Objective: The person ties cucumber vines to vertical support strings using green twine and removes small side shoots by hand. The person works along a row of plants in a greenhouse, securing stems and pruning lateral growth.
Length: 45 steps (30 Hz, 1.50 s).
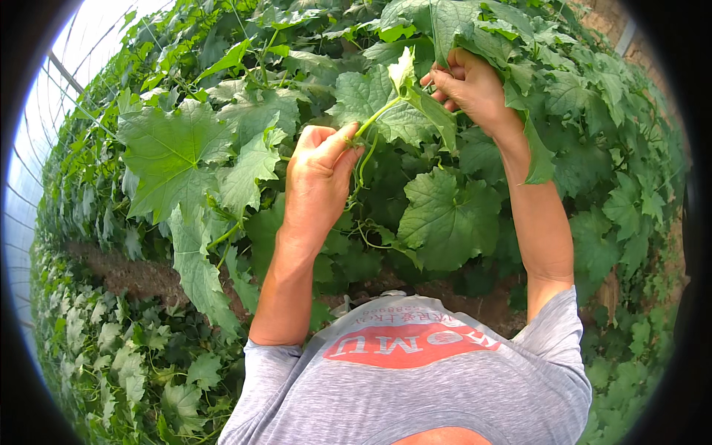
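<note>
My left hand [322,167] pinches a pale green vine stem [379,115] between thumb and fingertips. From that grip the stem slants up and right to a young, light yellow-green leaf [403,69] at its tip. A thin curling tendril [364,161] hangs just below the fingertips. My right hand [473,92] is raised to the right of the stem tip, its fingers curled in under a large lobed leaf [453,25]. Something thin shows at its thumb tip, too small to name. Another leaf [537,150] drapes over the right forearm.
Dense lobed vine foliage [450,214] surrounds both arms. A broad leaf [178,158] stands out at the left. Brown soil [139,272] shows between this row and lower plants [128,367]. Translucent greenhouse film with ribs [28,183] curves along the left; an earthen wall [603,22] rises at upper right.
</note>
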Tool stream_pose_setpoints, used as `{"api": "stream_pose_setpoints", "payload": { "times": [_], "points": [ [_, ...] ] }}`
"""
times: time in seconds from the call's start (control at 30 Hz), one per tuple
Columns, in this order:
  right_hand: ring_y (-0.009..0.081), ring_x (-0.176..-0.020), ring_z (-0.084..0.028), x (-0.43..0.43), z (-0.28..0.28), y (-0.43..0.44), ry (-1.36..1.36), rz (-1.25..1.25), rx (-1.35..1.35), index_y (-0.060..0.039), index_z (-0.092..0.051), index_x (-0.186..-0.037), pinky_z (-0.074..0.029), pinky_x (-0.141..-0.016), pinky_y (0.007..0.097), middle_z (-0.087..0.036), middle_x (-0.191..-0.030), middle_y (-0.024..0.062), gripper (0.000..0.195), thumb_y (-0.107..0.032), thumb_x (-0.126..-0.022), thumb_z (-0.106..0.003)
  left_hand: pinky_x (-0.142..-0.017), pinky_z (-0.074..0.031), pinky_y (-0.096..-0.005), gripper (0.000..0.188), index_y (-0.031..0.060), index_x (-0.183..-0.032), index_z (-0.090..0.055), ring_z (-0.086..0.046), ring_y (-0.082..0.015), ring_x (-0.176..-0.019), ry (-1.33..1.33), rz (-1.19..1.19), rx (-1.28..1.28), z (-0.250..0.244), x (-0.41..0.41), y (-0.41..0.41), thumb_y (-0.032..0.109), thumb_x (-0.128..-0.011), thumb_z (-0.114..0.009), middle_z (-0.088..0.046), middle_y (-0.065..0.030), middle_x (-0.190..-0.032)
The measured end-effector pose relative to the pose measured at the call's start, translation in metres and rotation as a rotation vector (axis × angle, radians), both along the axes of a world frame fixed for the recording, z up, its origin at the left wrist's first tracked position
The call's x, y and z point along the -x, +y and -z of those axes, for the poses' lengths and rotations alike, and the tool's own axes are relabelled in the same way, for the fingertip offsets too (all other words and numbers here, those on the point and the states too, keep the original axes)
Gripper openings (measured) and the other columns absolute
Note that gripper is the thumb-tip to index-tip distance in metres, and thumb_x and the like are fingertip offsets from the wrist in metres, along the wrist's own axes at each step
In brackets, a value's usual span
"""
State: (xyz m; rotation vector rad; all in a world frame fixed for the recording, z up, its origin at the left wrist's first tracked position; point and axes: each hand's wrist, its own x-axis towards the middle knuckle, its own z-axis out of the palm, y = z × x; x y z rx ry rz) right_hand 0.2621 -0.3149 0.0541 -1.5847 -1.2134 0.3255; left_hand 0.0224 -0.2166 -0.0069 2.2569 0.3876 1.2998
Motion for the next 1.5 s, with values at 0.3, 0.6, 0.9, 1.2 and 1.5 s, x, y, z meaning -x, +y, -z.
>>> {"api": "stream_pose_setpoints", "payload": {
  "times": [0.3, 0.6, 0.9, 1.2, 1.5],
  "points": [
    [0.0123, -0.078, -0.062, 0.02, -0.004, -0.032, 0.172, -0.146, -0.485, 0.0016, -0.057, -0.103, -0.05, -0.068, 0.0248, -0.069, -0.093, 0.012, 0.014, -0.007, -0.092, -0.06, -0.048, -0.043, -0.0225, 0.026, -0.0023, -0.114, -0.064, -0.058, -0.0065, -0.063, 0.154, 0.12, 0.599, -0.016, 0.0, 0.015, 0.0, -0.088, -0.062, -0.066, -0.0066, -0.089],
    [0.0116, -0.071, -0.065, 0.099, 0.029, -0.06, -0.225, -0.174, -0.487, 0.0011, -0.065, -0.104, -0.052, -0.062, 0.0238, -0.068, -0.084, 0.0079, 0.021, 0.003, -0.083, -0.068, -0.072, -0.058, -0.0274, 0.02, -0.0067, -0.111, -0.057, -0.067, -0.0172, -0.085, -0.009, 0.309, 0.765, -0.015, -0.038, 0.007, -0.002, -0.092, -0.054, -0.068, -0.0123, -0.096],
    [0.0176, -0.067, -0.061, 0.087, 0.03, -0.057, -1.056, 0.094, -0.339, -0.0051, -0.068, -0.099, -0.047, -0.059, 0.0286, -0.061, -0.075, 0.0014, 0.022, -0.002, -0.077, -0.072, -0.075, -0.054, -0.0273, 0.023, -0.0066, -0.109, -0.063, -0.067, -0.0158, -0.084, 0.207, 0.399, 0.466, -0.056, -0.042, -0.014, 0.003, -0.09, -0.057, -0.07, -0.0085, -0.091],
    [0.0148, -0.066, -0.053, 0.083, 0.026, -0.052, -1.138, 0.146, -0.105, -0.0131, -0.066, -0.106, -0.042, -0.058, 0.0285, -0.049, -0.071, -0.0014, 0.027, -0.006, -0.081, -0.065, -0.085, -0.053, -0.0296, 0.029, -0.0073, -0.111, -0.063, -0.066, -0.0174, -0.092, 0.202, 0.509, 0.305, -0.05, -0.025, 0.005, 0.015, -0.096, -0.052, -0.068, -0.0106, -0.096],
    [0.0143, -0.068, -0.052, 0.081, 0.023, -0.043, -1.476, 0.176, -0.074, -0.013, -0.063, -0.113, -0.042, -0.059, 0.0291, -0.046, -0.072, -0.0006, 0.039, -0.003, -0.075, -0.065, -0.068, -0.052, -0.0289, 0.031, -0.006, -0.097, -0.067, -0.068, -0.0173, -0.075, 0.102, 0.445, 0.507, -0.049, -0.033, 0.018, 0.024, -0.092, -0.058, -0.068, -0.0113, -0.088]
  ]
}}
